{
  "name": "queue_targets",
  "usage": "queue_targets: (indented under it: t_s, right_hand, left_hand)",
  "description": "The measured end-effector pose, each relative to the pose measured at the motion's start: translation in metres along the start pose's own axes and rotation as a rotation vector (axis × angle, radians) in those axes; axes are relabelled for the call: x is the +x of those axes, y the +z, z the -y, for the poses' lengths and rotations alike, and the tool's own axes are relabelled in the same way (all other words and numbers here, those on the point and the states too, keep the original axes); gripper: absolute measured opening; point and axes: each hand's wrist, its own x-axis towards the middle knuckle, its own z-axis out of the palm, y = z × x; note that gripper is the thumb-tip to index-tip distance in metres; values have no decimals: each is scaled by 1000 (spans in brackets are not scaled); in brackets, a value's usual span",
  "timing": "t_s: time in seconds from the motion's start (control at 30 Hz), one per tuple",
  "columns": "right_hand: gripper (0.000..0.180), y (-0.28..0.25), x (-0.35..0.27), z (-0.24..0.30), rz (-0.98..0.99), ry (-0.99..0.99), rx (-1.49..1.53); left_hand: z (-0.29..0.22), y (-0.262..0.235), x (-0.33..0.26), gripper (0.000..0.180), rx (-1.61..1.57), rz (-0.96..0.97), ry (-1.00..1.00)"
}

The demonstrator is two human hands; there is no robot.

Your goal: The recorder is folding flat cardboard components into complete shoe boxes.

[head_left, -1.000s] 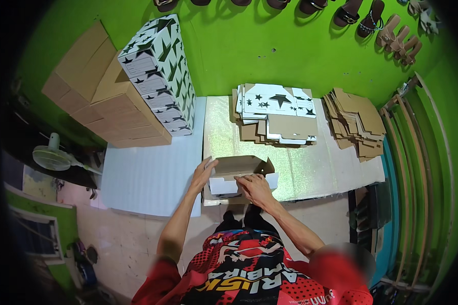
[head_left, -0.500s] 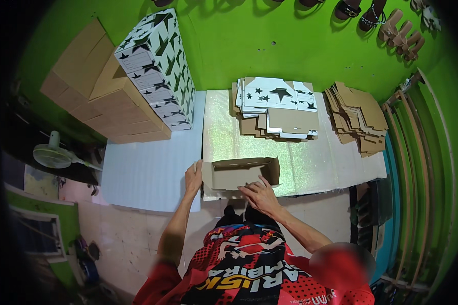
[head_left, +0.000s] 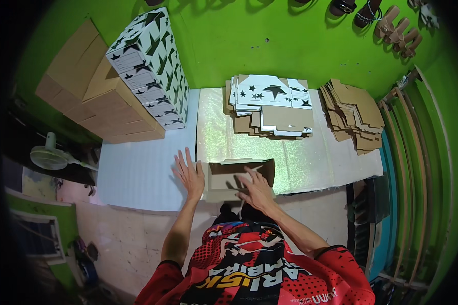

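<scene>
A partly folded brown cardboard box (head_left: 222,181) lies open side up at the front edge of the table, its inside bare. My left hand (head_left: 189,175) is open beside the box's left end, fingers spread and the palm against or very near that wall. Over the right half of the box reaches my right hand (head_left: 258,191), its fingers stretched and apart above the inside. It covers part of the front wall and the right corner. Whether its fingertips touch the cardboard, I cannot tell.
Behind the box lies a pile of flat white star-printed cartons (head_left: 275,94). Flat brown cardboard pieces (head_left: 353,112) are stacked to its right. At the left stand star-printed boxes (head_left: 150,71) and a large brown carton (head_left: 122,114). A fan (head_left: 48,155) is further left.
My left hand has let go of the box's left edge and spread its fingers. The right hand has moved from the front edge further over the inside. The view has shifted slightly.
</scene>
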Motion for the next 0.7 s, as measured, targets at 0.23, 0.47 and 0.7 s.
queue_targets:
  t_s: [0.23, 0.47, 0.7]
  right_hand:
    - [143, -15, 26, 6, -29, -23, -257]
    - [107, -27, 39, -15, -249, -188, -150]
    - [87, -19, 50, -49, -449, -97, -146]
  left_hand:
    - [-58, 11, -30, 56, 86, -19, 609]
    - [-68, 30, 0, 79, -187, 331, 382]
    - [-49, 63, 16, 61, -310, 492, -47]
